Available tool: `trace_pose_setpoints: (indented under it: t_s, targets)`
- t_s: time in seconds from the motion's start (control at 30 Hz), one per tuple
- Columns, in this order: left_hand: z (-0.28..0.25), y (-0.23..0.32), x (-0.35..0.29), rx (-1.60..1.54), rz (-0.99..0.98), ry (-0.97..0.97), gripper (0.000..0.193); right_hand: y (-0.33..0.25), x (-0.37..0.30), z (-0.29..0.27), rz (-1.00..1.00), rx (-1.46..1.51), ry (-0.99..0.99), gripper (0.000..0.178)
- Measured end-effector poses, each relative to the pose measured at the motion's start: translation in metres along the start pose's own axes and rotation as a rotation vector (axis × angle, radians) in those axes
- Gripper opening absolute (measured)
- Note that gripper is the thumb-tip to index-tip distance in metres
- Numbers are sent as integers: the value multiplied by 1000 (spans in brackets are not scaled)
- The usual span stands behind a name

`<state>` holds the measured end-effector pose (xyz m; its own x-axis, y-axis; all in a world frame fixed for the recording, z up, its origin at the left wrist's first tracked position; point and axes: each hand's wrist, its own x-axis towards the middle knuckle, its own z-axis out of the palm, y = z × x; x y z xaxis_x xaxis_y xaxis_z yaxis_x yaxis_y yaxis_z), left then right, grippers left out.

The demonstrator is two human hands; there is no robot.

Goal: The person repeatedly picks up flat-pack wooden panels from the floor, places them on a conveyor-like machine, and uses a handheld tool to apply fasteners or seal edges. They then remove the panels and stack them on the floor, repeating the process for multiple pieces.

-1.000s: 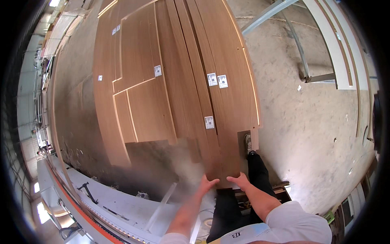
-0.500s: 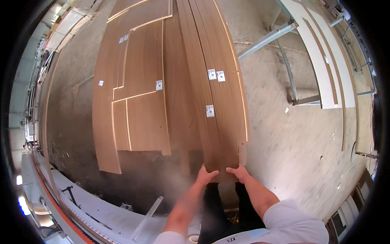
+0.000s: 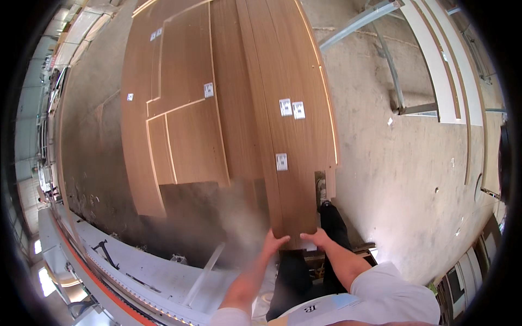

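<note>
A long brown wood-grain panel (image 3: 296, 206) reaches from my body far up the picture. My left hand (image 3: 275, 241) grips the left corner of its near end, thumb on top and fingers hidden beneath. At the right corner my right hand (image 3: 317, 238) holds it the same way. White paper labels (image 3: 281, 161) are stuck on the brown surface. A thin lengthwise line runs along the panel, and whether it is one board or two side by side I cannot tell. More brown boards (image 3: 196, 146) of different sizes lie to its left, some with pale edges.
A white machine bed with an orange strip (image 3: 117, 301) curves along the lower left. On the right stand a grey metal frame (image 3: 359, 24) and white and brown strips (image 3: 440, 81). Dark boards (image 3: 465, 280) lean at the lower right. Concrete floor (image 3: 391, 174) surrounds the stack.
The long panel has slid toward me relative to the boards on its left, both hands still holding its end. One of my legs now shows beside its right edge. The view has shifted.
</note>
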<state>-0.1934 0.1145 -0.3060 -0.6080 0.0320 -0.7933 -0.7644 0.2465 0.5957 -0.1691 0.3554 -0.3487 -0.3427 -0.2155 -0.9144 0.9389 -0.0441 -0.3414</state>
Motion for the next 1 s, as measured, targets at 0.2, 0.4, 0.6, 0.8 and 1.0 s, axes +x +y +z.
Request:
trace_pose_setpoints:
  t_s: [0.2,0.4,0.6,0.8,1.0]
  targets:
    - [5,46,41,-76,112,175,67,-65,-3,-8,-77,31,13,60]
    - [16,48,50,285,182,295,67,-97,-9,-24,-81,72,20,56]
    - [57,50,31,-6,73,174,66,-83,2,-35,-123,-67,44,57]
    - [87,96,-4,-99,47,142,65,-85,-10,-40,-25,164,38,61]
    - [115,63,18,129,203,282,81,-94,-19,-38,-10,225,71,66]
